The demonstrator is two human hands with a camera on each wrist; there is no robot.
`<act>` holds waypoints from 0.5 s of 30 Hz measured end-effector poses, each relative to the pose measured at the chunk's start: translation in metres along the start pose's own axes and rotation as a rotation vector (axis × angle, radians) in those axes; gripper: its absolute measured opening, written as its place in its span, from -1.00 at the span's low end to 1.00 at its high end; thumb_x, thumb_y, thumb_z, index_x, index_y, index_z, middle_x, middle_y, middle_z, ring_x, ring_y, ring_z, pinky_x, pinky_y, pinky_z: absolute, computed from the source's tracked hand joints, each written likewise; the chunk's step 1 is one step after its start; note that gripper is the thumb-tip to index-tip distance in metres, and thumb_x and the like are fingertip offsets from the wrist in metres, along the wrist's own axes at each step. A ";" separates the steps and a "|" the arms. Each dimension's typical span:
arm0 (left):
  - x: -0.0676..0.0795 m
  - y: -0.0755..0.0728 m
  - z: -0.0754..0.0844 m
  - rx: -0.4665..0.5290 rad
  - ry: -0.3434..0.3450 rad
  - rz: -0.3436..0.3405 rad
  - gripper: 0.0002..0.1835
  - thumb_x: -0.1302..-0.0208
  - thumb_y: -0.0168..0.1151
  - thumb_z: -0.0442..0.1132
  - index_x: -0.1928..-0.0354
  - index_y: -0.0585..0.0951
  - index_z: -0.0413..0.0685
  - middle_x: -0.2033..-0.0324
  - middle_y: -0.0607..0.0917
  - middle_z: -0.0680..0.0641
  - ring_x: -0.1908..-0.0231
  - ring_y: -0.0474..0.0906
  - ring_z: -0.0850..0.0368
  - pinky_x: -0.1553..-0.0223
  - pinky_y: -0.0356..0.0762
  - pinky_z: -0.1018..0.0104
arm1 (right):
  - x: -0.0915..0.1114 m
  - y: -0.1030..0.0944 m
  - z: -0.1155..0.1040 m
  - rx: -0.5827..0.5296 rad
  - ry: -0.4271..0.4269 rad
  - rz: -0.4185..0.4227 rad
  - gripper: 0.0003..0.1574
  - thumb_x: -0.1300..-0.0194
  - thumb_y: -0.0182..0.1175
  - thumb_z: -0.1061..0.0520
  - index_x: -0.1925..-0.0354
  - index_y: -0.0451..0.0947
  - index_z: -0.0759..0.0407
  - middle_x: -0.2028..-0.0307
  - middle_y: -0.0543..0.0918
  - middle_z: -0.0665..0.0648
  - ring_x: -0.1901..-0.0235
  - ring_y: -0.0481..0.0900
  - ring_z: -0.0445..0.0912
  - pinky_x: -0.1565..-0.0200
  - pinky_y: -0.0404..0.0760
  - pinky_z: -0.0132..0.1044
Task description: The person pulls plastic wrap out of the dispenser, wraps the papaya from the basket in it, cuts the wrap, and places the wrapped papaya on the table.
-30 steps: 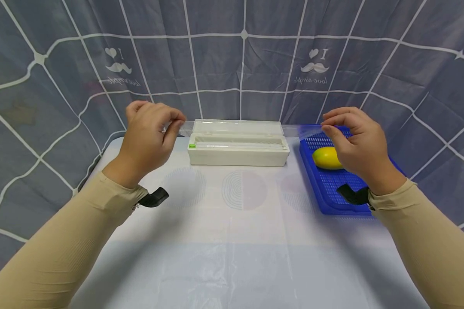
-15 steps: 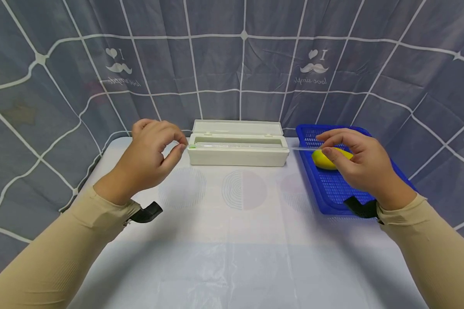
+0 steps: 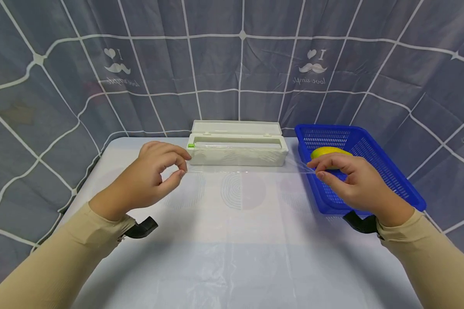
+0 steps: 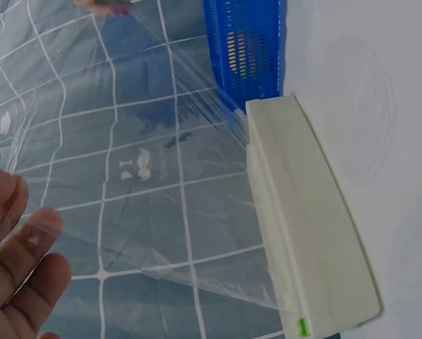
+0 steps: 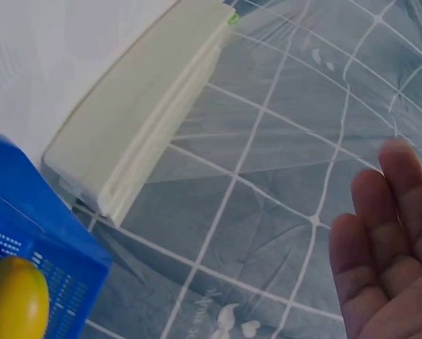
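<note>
Now, film (image 3: 239, 161) (clear) stretches between pinching fingertips (image 3: 320, 175).

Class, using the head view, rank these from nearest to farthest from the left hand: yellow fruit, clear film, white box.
1. Clear film, held by the left hand.
2. White box, just right of that hand.
3. Yellow fruit, farther right, inside the blue basket.

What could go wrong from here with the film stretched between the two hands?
The left hand and right hand pinch the clear film only near its free edge; if one slips, it may fold and cling to itself. Neither hand steadies the white box, so a hard pull might drag it.
</note>
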State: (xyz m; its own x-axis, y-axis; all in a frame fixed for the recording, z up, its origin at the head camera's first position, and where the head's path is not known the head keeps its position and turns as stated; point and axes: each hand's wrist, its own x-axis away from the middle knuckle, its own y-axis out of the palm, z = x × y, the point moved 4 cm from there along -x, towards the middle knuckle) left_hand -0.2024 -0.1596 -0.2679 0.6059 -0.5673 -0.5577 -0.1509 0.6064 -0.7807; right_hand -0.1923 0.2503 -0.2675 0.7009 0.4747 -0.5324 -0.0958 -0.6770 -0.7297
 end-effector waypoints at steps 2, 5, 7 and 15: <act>0.005 0.004 -0.001 0.015 -0.001 -0.045 -0.76 -0.32 0.19 -0.46 0.36 0.57 0.11 0.01 0.76 0.03 -0.09 0.60 -0.03 -0.27 0.23 -0.15 | 0.005 0.004 0.001 -0.018 -0.015 -0.034 -0.64 -0.27 0.33 0.48 0.22 0.68 0.02 0.09 0.82 -0.01 0.01 0.67 -0.39 0.00 0.59 -0.63; 0.012 0.012 -0.003 0.033 0.002 -0.114 -0.73 -0.32 0.20 -0.46 0.37 0.54 0.15 0.03 0.78 0.10 -0.03 0.64 0.03 -0.29 0.30 -0.10 | 0.013 0.012 0.003 -0.040 -0.022 -0.093 -0.65 -0.31 0.33 0.43 0.20 0.66 -0.04 0.11 0.83 -0.03 0.06 0.73 -0.25 -0.01 0.61 -0.60; 0.016 0.018 -0.004 0.047 -0.003 -0.166 -0.72 -0.32 0.21 -0.45 0.39 0.52 0.17 0.06 0.78 0.16 0.01 0.65 0.09 -0.31 0.35 -0.07 | 0.017 0.018 0.005 -0.061 -0.022 -0.133 -0.66 -0.33 0.33 0.41 0.20 0.64 -0.06 0.11 0.83 -0.03 0.09 0.75 -0.19 0.03 0.66 -0.57; 0.034 0.041 -0.010 0.075 -0.089 -0.361 -0.72 -0.37 0.21 -0.39 0.36 0.59 0.26 0.11 0.76 0.33 0.10 0.63 0.27 -0.21 0.54 0.03 | 0.034 0.042 0.015 -0.079 0.061 -0.268 -0.63 -0.37 0.32 0.37 0.27 0.60 -0.16 0.12 0.81 -0.14 0.13 0.69 -0.30 0.14 0.71 -0.36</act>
State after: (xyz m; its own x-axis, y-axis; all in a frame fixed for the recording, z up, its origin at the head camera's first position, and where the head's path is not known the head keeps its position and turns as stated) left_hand -0.1954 -0.1594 -0.3217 0.6758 -0.7031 -0.2212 0.1402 0.4173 -0.8979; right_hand -0.1826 0.2462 -0.3226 0.7353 0.6093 -0.2968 0.1521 -0.5751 -0.8038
